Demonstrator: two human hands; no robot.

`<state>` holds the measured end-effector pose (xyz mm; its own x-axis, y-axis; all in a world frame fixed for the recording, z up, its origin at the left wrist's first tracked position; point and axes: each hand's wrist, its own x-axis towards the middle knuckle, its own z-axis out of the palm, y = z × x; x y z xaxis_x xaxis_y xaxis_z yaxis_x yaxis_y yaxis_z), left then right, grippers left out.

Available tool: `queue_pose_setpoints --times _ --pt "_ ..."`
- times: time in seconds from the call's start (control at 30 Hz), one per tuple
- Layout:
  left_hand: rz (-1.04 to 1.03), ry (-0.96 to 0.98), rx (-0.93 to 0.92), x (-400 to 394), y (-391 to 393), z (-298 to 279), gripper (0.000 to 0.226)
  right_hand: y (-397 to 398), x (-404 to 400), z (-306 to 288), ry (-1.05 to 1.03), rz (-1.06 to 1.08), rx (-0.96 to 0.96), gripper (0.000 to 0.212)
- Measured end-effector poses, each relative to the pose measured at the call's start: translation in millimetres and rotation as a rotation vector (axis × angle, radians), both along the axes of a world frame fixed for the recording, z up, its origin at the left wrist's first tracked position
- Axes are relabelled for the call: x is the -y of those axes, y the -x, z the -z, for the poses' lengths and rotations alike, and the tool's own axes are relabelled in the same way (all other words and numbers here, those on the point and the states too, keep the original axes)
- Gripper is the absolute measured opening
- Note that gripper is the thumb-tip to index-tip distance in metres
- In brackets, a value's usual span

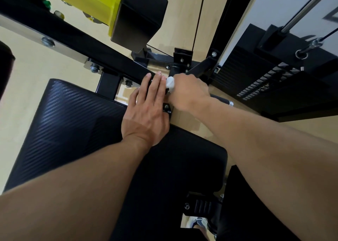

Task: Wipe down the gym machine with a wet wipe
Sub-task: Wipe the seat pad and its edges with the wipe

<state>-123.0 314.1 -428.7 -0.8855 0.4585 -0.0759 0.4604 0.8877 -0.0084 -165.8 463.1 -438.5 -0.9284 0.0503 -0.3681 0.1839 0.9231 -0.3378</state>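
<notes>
Both forearms are bare with no sleeves, watch or rings showing, and a light-coloured sneaker (198,222) peeks out at six o'clock.

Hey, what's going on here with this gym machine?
A person is leaning over a gym machine, cleaning it. The right hand grips a bunched white wet wipe and holds it against the black metal frame just behind the padded seat. The left hand lies flat with straight fingers, resting across the seat's back edge and the frame right beside the wipe. The weight stack sits off to the right, untouched.
</notes>
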Motion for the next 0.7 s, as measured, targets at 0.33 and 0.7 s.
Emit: queue_pose_setpoints --times 0.33,0.7 --pt "0.006 0.008 0.01 0.4 0.6 -0.1 0.079 -30.9 -25.5 5.9 -0.066 0.061 -0.063 0.051" --pt "0.02 0.053 0.017 1.6 -0.2 -0.1 0.08 -74.4 -19.6 24.1 0.276 0.06 -0.461 0.058"
